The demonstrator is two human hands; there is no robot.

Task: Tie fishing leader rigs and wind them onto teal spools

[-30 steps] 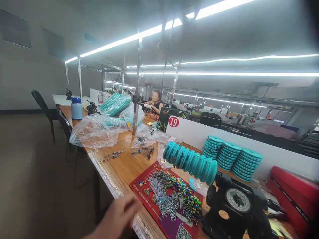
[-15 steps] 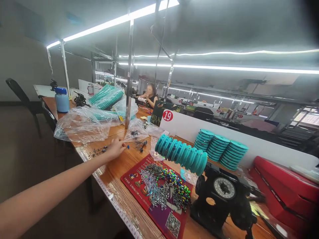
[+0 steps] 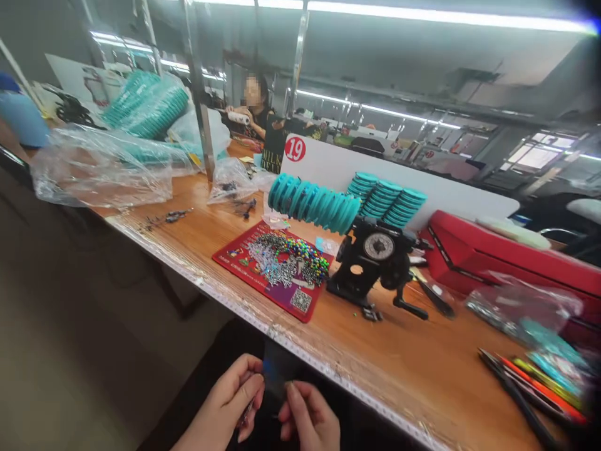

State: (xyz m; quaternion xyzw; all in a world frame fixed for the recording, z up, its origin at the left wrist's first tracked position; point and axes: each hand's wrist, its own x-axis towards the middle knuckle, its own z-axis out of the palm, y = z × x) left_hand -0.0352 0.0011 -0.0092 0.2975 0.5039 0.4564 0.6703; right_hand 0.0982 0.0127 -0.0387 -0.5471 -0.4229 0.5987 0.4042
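Note:
Below the table's front edge, over my dark lap, my left hand (image 3: 235, 398) is closed with thumb against fingers. A small blue piece (image 3: 268, 368), blurred, shows at its fingertips, and something thin lies within the curled fingers. My right hand (image 3: 310, 416) is beside it, thumb and forefinger pinched together; what they hold is too small to make out. Above both hands, on the table, a red mat (image 3: 263, 295) bears a heap of metal swivels and coloured beads (image 3: 293, 263). Right of the mat stands a black winding machine (image 3: 370, 263) with a row of teal spools (image 3: 312, 203).
Plastic bags (image 3: 103, 169) and wrapped teal spools (image 3: 145, 106) lie at the left. Small dark wire pieces (image 3: 173, 216) are near the front edge. Stacked spools (image 3: 387, 197), a red box (image 3: 483, 257) and pliers (image 3: 511, 382) are rightward. Another person (image 3: 256, 109) sits beyond the divider.
My left hand has drawn back from the small parts at the table's left to below the front edge. My right hand has come into view. The camera has turned downward and right.

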